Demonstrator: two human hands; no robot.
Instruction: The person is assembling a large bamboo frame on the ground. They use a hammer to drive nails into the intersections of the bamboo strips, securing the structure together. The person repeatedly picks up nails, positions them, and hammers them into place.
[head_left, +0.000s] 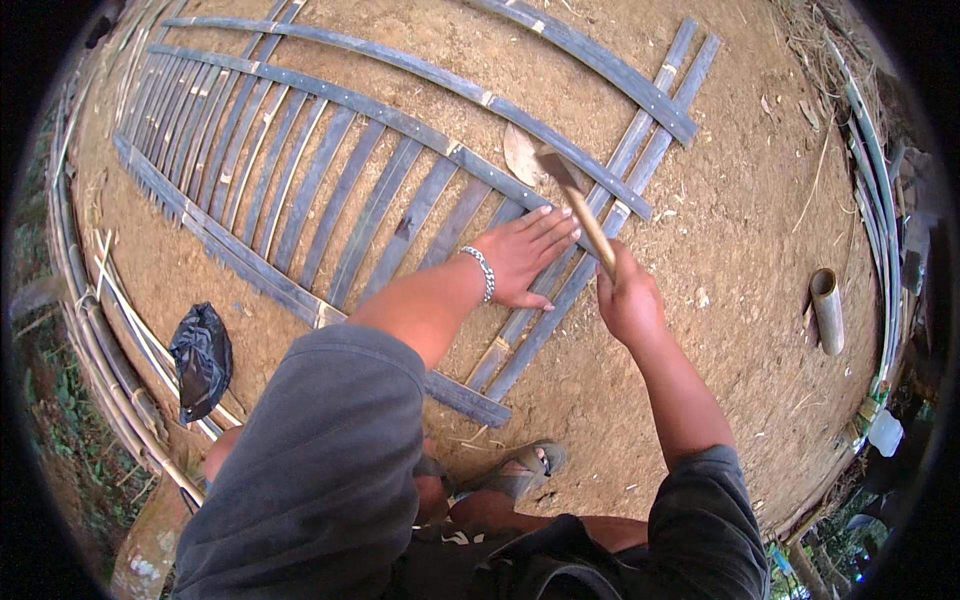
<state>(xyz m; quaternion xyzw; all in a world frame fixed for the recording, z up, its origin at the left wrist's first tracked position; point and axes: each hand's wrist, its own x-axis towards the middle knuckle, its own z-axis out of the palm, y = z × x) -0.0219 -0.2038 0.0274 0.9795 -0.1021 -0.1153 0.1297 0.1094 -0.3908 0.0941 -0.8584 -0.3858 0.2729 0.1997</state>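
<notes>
My left hand (527,257) lies flat with its fingers stretched out over the right end of a dark bamboo strip (400,122), where it crosses a pair of upright slats. My right hand (632,295) is closed round the wooden handle of a hammer (594,228). The dark hammer head points away from me, just beyond the left fingertips and over the strips. Beneath and to the left of my hands, a lattice of several narrow bamboo slats (318,190) rests on the ground, joined to long rails. Whether a nail stands under the left fingers is hidden.
Another long rail (580,45) lies at the far side. A black plastic bag (202,360) is at the left, near long poles (95,330). A bamboo tube (828,310) lies at the right. My sandalled foot (515,468) is close to the lattice's near corner.
</notes>
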